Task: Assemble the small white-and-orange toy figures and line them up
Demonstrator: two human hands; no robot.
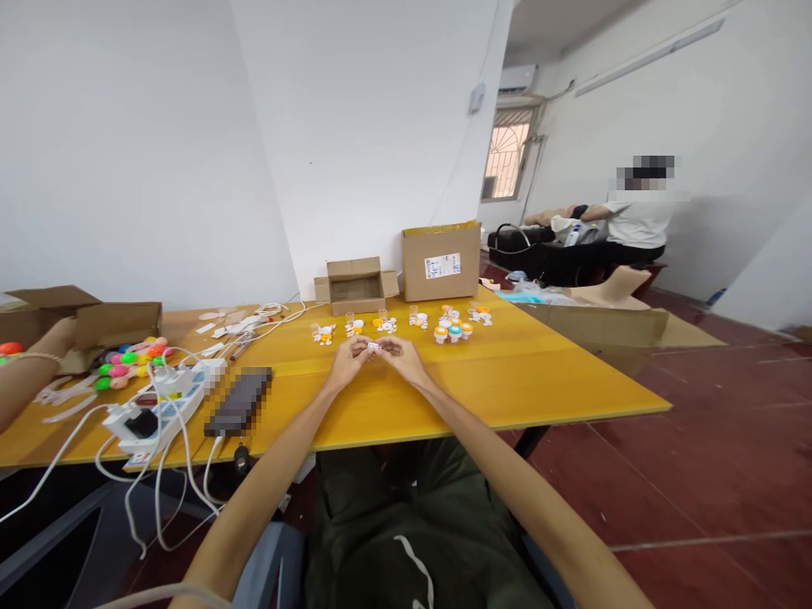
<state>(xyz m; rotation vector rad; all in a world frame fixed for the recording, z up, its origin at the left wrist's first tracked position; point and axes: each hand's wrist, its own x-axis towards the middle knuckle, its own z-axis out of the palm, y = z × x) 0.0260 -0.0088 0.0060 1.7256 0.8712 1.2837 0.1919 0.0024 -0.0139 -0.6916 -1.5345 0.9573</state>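
Over the yellow table (507,381), my left hand (350,360) and my right hand (402,359) meet with fingers closed around a small white plastic piece (374,347). Dark or reddish marks show on the piece, but its exact kind is too small to make out. Just beyond my hands lies a row of loose white and orange small parts (326,333), with little clear cups (414,311) among them. To the right of my right hand stands a cluster of small white cup-shaped pieces with orange and teal tops (454,331).
An open small carton (355,296) and a taller labelled box (441,264) stand at the back. Leftward are a phone (239,401), a power strip (171,414) with cables, colourful balls (130,359) and another person's arm (31,381). A person (638,220) sits far right.
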